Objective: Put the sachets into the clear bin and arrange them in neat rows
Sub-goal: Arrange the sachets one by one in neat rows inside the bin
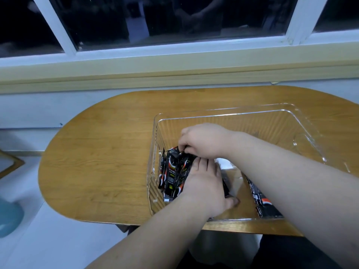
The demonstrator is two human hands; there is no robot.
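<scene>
A clear plastic bin stands on the oval wooden table. Several black sachets with red and white print stand on edge against the bin's left wall. My left hand lies flat with straight fingers against the right side of this stack, thumb down near the bin floor. My right hand reaches in from the right and pinches the top edges of the sachets with curled fingers. More black sachets lie at the bin's near right, partly hidden under my right forearm.
A white object shows inside the bin behind my hands. A window sill and dark window run behind the table. A blue round thing sits on the floor at the left. The bin's far half holds nothing.
</scene>
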